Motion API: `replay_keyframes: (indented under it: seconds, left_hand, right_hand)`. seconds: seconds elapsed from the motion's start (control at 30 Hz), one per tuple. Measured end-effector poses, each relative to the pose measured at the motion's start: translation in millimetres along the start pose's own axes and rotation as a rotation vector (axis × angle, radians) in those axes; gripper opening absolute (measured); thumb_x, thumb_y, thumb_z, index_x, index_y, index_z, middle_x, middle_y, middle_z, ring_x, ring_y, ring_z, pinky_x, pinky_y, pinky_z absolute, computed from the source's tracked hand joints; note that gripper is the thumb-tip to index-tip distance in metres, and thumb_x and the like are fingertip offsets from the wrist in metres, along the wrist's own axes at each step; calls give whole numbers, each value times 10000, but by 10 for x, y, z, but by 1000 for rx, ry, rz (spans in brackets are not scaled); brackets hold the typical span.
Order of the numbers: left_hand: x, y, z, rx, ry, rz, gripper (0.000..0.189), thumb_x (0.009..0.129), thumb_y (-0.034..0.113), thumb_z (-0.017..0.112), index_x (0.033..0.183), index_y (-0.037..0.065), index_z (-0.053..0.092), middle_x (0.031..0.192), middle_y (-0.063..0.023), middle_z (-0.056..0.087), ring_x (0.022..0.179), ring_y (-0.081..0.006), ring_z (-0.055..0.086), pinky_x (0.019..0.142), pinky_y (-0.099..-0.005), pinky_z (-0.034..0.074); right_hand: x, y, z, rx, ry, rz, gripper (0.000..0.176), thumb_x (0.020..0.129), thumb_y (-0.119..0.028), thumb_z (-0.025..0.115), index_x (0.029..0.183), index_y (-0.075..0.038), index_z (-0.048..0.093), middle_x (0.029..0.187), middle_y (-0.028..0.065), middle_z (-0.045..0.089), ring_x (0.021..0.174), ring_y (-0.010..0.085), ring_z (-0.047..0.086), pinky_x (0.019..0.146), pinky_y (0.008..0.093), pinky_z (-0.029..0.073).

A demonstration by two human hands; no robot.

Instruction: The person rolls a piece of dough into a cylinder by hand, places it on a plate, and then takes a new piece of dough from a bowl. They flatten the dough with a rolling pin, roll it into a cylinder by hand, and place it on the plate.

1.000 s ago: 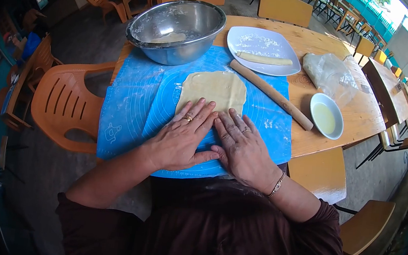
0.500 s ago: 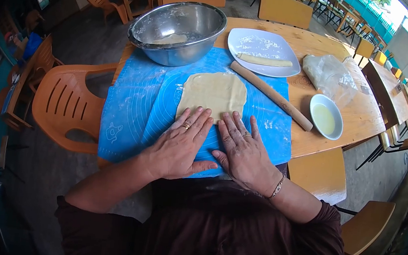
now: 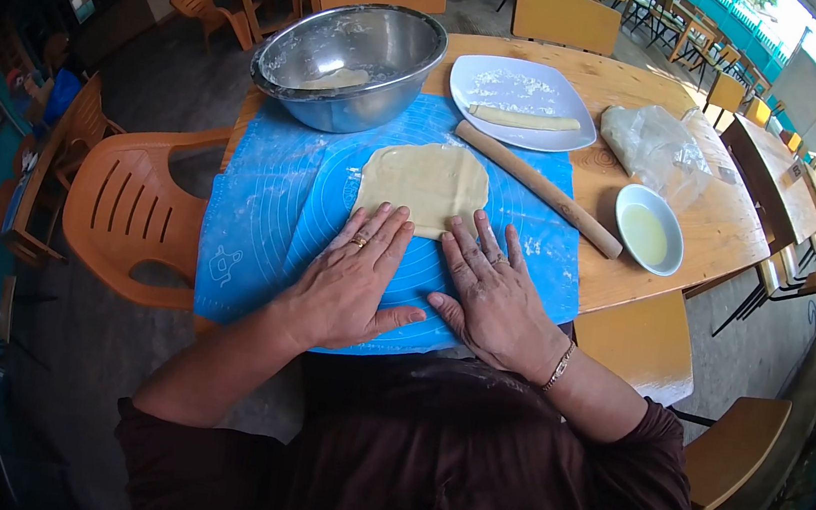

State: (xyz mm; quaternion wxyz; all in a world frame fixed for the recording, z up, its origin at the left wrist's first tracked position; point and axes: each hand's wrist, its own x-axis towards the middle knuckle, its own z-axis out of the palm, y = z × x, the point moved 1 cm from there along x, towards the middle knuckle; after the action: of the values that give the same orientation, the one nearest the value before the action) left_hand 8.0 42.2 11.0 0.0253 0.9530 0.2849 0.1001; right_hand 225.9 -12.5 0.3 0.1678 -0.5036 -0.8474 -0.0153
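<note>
- Left hand (image 3: 350,279): flat, palm down, fingers spread and gripping nothing; fingertips on the near edge of the dough sheet (image 3: 423,181).
- Right hand (image 3: 495,290): likewise flat and unclenched, fingertips touching the same near edge, just beside the left.
- Dough sheet: thin, roughly square, lying flat at the centre of the blue mat (image 3: 262,208) on the table (image 3: 617,188).
- Steel bowl (image 3: 344,112): on the mat's far edge, a dough lump inside.
- Rolling pin (image 3: 539,187): lying diagonally, right of the sheet.
- White plate (image 3: 467,91): beyond the pin, floured, carrying a dough roll (image 3: 524,119).
- Small bowl (image 3: 620,219): pale liquid inside, near a plastic bag (image 3: 657,147).
</note>
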Motion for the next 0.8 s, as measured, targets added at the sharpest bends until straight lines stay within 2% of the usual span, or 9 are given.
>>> replay_keyframes:
  seconds: [0.3,0.37,0.5,0.7,0.77,0.8]
  left_hand:
    - [125,-213,52,-36,-12,-73,895,982,593,456,1483,-127,280,1539,-324,310,1478,-427,250,1230,-511,149]
    - [106,-181,79,14,52,-46,955,962,672,418,1477,-125,309,1542,-305,325,1480,-422,254,1230,-505,154]
    - [125,-104,84,19,30,14,951,961,672,423,1473,-123,318,1531,-304,342,1476,-425,258,1229,-511,158]
    - [275,-266,115,9,3,-17,916,967,646,441,1465,-116,340,1518,-291,373,1470,-408,283,1227,-496,176]
    - [308,-247,76,6,-2,-48,822,997,550,459,1471,-110,332,1519,-292,372,1467,-418,285,1227,-514,169]
    - [321,-233,72,8,-1,-50,822,997,550,459,1471,-110,332,1519,-292,372,1467,-418,285,1227,-514,169]
  right_hand:
    - [218,185,39,-58,70,47,675,1015,-456,471,1412,90,455,1508,267,417,1466,452,278,1190,603,178]
    - [167,93,-2,-50,70,25,670,1014,-450,473,1411,90,458,1509,266,417,1467,451,277,1189,604,179]
    - [123,66,92,-5,60,-14,649,1010,-426,483,1410,85,465,1507,269,419,1468,451,276,1186,608,184]
    - [270,202,99,-42,68,50,638,1007,-399,496,1426,81,446,1503,269,425,1464,448,289,1187,603,190]
    - [277,184,105,-37,92,42,638,1003,-391,500,1430,80,441,1505,267,424,1464,445,291,1188,602,190]
    - [282,171,109,-32,113,34,639,999,-384,504,1434,79,436,1506,265,424,1465,442,292,1189,601,191]
